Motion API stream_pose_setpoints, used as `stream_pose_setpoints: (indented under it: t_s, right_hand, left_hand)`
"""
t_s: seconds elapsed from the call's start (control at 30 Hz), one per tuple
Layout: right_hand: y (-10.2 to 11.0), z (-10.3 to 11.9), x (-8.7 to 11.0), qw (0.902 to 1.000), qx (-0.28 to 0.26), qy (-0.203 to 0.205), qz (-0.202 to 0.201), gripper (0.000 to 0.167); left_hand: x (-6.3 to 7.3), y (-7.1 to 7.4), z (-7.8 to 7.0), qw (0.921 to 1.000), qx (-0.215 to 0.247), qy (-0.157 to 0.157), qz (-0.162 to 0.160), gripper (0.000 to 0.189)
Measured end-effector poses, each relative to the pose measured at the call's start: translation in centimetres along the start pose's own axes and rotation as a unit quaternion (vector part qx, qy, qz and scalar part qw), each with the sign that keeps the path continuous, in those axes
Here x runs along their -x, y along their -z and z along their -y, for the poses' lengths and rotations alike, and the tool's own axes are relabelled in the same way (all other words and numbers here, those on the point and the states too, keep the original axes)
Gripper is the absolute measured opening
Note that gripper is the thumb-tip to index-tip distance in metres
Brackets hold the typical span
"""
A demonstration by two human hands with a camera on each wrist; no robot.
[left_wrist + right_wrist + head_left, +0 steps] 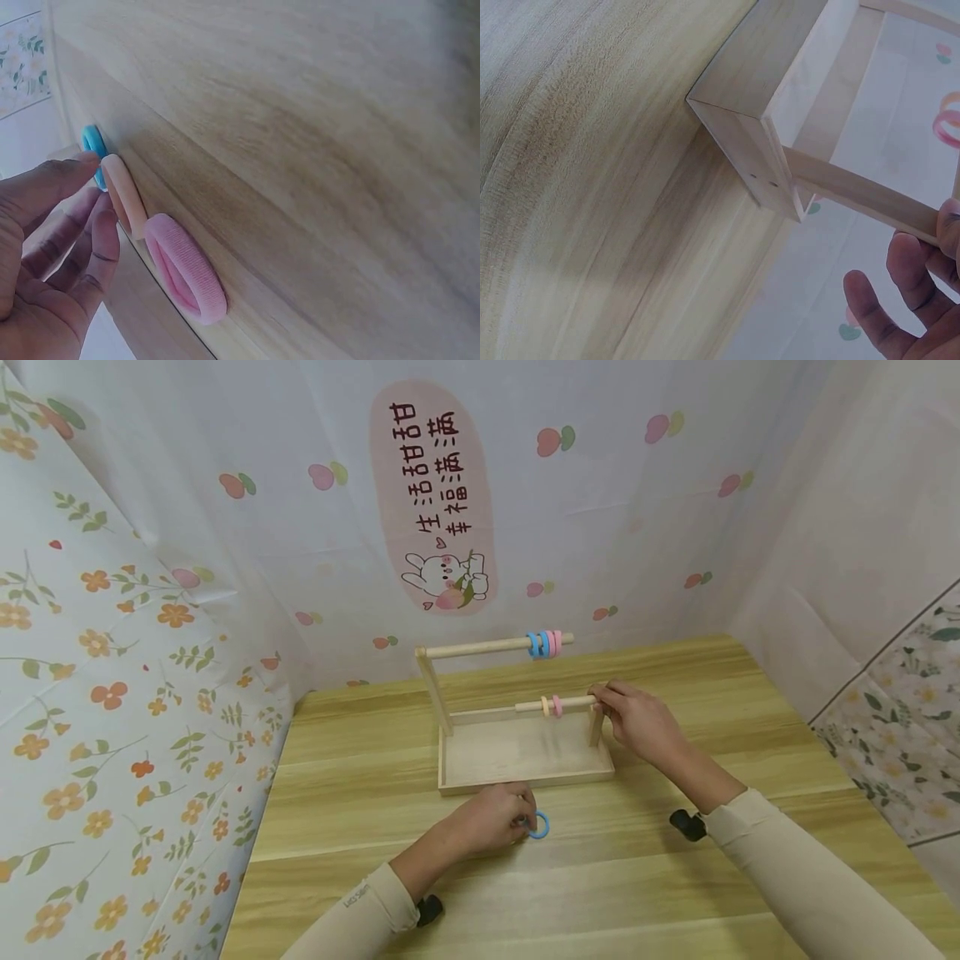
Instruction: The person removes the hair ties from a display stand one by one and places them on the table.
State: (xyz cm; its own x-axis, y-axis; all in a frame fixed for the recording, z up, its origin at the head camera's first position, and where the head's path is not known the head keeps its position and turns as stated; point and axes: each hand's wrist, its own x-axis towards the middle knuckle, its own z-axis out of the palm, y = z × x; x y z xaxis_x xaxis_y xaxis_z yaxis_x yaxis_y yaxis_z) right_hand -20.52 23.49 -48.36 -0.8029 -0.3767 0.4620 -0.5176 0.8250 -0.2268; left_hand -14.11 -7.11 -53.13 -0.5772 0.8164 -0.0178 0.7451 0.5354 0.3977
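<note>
My left hand [491, 817] is low over the table in front of a wooden rack [525, 783]. Its thumb and finger pinch the edge of a blue hair tie [540, 825]. In the left wrist view a peach hair tie [124, 196] and a pink hair tie [186, 268] lie in a row with the blue one. My right hand [637, 718] grips the rack at its short right post [862, 196], where the lower dowel [577, 702] meets it. One peach and one pink hair tie hang on that dowel.
Above, the upper dowel [472, 647] runs from the tall left post [433, 692] and carries blue and pink hair ties [544, 644] near its free right end. Printed curtains [300, 527] stand behind and beside the wooden table [337, 827].
</note>
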Motion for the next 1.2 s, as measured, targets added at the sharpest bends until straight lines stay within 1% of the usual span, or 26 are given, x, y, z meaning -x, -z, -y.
stream_pose_setpoints:
  t_s: [0.07, 0.17, 0.27, 0.37, 0.57, 0.73, 0.83, 0.93, 1.1, 1.2]
  right_hand:
    - [0.1, 0.0, 0.0, 1.0000, 0.000, 0.000, 0.000, 0.017]
    - [0.0, 0.0, 0.0, 1.0000, 0.002, 0.003, -0.001, 0.017]
    - [0.0, -0.1, 0.0, 1.0000, 0.003, 0.004, -0.002, 0.016]
    - [0.0, -0.1, 0.0, 1.0000, 0.003, 0.006, -0.004, 0.017]
    - [0.0, -0.1, 0.0, 1.0000, 0.004, 0.003, 0.000, 0.018]
    - [0.1, -0.1, 0.0, 1.0000, 0.001, 0.000, 0.003, 0.018]
    - [0.1, -0.1, 0.0, 1.0000, -0.001, 0.001, 0.001, 0.019]
    - [0.1, -0.2, 0.0, 1.0000, -0.002, 0.003, 0.000, 0.019]
    - [0.0, -0.2, 0.0, 1.0000, -0.001, 0.006, -0.004, 0.018]
    - [0.0, -0.1, 0.0, 1.0000, 0.001, 0.007, -0.006, 0.018]
  left_hand:
    - [0.0, 0.1, -0.1, 0.9999, 0.010, 0.009, 0.007, 0.004]
    - [0.2, 0.3, -0.2, 0.9993, 0.021, 0.026, 0.018, 0.009]
    - [0.2, 0.4, -0.3, 0.9987, 0.030, 0.038, 0.018, 0.015]
    - [0.2, 0.6, -0.3, 0.9986, 0.035, 0.039, 0.005, 0.020]
    - [0.1, 1.1, -0.2, 0.9992, 0.019, 0.026, -0.024, 0.025]
    - [0.0, 1.3, -0.2, 0.9984, 0.015, 0.038, -0.038, 0.027]
    - [0.0, 1.4, -0.1, 0.9971, 0.001, 0.047, -0.060, 0.026]
    - [-0.1, 1.5, 0.0, 0.9935, -0.006, 0.059, -0.097, 0.021]
    - [-0.2, 2.0, 0.1, 0.9817, 0.010, 0.096, -0.164, 0.017]
    - [-0.2, 2.3, 0.2, 0.9744, 0.021, 0.116, -0.191, 0.019]
